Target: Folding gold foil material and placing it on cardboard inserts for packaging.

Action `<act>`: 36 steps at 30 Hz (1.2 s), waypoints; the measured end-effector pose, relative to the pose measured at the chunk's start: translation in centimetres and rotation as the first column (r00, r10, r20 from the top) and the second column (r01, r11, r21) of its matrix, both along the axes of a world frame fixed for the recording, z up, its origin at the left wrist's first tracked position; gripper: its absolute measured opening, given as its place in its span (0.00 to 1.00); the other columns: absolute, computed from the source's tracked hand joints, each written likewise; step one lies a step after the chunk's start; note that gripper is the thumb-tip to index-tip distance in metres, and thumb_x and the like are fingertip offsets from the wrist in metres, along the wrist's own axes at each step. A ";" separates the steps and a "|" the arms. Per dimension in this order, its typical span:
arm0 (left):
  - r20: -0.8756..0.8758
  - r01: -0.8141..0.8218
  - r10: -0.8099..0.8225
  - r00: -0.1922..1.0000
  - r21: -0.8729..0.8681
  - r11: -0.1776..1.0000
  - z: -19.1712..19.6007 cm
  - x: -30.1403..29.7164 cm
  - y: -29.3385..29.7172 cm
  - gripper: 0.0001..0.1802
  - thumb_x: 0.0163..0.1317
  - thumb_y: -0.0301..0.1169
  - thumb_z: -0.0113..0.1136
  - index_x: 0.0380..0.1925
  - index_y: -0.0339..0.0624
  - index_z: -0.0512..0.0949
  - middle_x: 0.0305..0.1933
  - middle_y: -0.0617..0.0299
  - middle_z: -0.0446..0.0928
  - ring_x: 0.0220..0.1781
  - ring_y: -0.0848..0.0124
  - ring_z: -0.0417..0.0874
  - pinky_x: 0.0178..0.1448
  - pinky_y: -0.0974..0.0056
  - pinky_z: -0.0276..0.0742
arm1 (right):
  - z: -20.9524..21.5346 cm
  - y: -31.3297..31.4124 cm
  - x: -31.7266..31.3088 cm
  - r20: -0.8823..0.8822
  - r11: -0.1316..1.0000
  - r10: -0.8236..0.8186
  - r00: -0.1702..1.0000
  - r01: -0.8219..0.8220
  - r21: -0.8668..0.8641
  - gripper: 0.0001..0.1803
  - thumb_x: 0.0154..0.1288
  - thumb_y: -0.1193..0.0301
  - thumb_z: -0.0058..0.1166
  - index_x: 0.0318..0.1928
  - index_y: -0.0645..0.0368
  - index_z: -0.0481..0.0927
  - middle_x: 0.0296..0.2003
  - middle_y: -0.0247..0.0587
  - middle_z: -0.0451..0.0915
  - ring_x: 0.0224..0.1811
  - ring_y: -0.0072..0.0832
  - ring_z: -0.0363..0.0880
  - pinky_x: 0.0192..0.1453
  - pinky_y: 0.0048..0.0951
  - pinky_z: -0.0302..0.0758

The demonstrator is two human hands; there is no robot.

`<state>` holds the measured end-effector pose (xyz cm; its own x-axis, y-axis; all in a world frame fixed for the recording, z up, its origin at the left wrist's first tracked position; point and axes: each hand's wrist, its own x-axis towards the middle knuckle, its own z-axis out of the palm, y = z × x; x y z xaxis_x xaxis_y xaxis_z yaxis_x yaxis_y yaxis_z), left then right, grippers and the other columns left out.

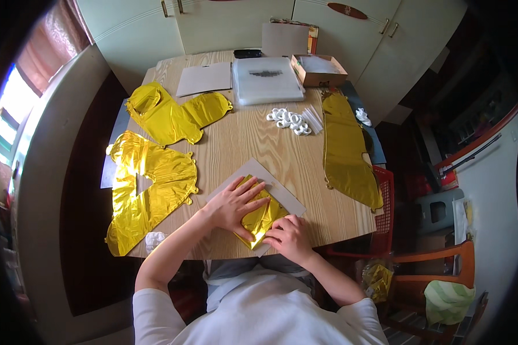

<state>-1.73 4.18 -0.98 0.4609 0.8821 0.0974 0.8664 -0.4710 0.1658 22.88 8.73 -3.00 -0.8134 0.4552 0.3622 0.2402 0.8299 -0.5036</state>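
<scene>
A folded gold foil balloon [266, 217] lies on a light grey card [289, 199] at the near edge of the table. Across its left side my left hand [234, 206] is spread flat, pressing the foil with fingers apart. The fingers of my right hand [288, 234] are bent and closed at the balloon's near right edge, where it meets the card; the fingertips are partly hidden. Flat gold foil balloons lie to the left, one farther back [167, 115] and one nearer [149, 190]. Another gold balloon [348, 149] stretches along the right side.
White rings [289, 121] and clear thin strips [312, 119] lie mid-table. Behind them are a stack of clear plastic bags [267, 86], grey cards [204, 78], a black case [247, 53] and an open cardboard box [319, 77]. A wooden chair [466, 264] stands at right.
</scene>
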 end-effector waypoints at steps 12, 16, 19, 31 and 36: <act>0.006 0.007 -0.007 1.000 0.032 0.999 -0.5 -0.1 0.1 0.63 0.34 0.79 0.57 0.69 0.52 0.63 0.75 0.47 0.56 0.77 0.48 0.52 0.77 0.41 0.45 | -0.1 -1.3 -0.7 0.138 0.983 -0.178 0.974 0.183 -0.026 0.11 0.49 0.60 0.70 0.28 0.48 0.81 0.36 0.28 0.74 0.47 0.32 0.70 0.49 0.42 0.63; 0.003 0.005 -0.005 1.000 0.027 1.000 -0.3 -0.1 0.1 0.63 0.35 0.79 0.56 0.69 0.51 0.63 0.75 0.47 0.55 0.77 0.48 0.51 0.77 0.42 0.44 | -0.1 -1.7 -0.9 0.154 0.980 -0.201 0.967 0.200 0.017 0.10 0.51 0.61 0.67 0.29 0.48 0.79 0.37 0.28 0.73 0.47 0.32 0.70 0.48 0.44 0.63; -0.001 0.005 -0.005 1.000 0.025 1.000 -0.5 -0.1 0.1 0.63 0.35 0.78 0.56 0.69 0.51 0.63 0.75 0.48 0.54 0.77 0.48 0.51 0.77 0.42 0.44 | 0.0 -2.1 -1.1 0.123 0.977 -0.215 0.969 0.212 0.033 0.10 0.53 0.62 0.66 0.30 0.48 0.77 0.37 0.29 0.73 0.47 0.33 0.70 0.47 0.44 0.63; -0.006 0.000 0.000 1.000 0.012 1.000 -0.5 -0.1 0.0 0.63 0.36 0.78 0.56 0.69 0.51 0.63 0.76 0.48 0.53 0.78 0.48 0.50 0.78 0.42 0.42 | -0.7 -2.3 -1.1 -0.037 0.993 -0.114 0.993 0.114 0.003 0.11 0.55 0.67 0.65 0.34 0.50 0.75 0.38 0.30 0.76 0.45 0.34 0.71 0.47 0.40 0.66; -0.007 0.005 -0.005 1.000 0.024 1.000 -0.5 -0.1 0.0 0.62 0.36 0.78 0.56 0.69 0.52 0.63 0.76 0.48 0.54 0.78 0.48 0.51 0.78 0.42 0.43 | -0.4 -1.7 -0.6 -0.026 0.994 -0.081 0.996 0.079 -0.076 0.11 0.54 0.68 0.66 0.35 0.49 0.75 0.35 0.25 0.78 0.43 0.30 0.74 0.46 0.38 0.67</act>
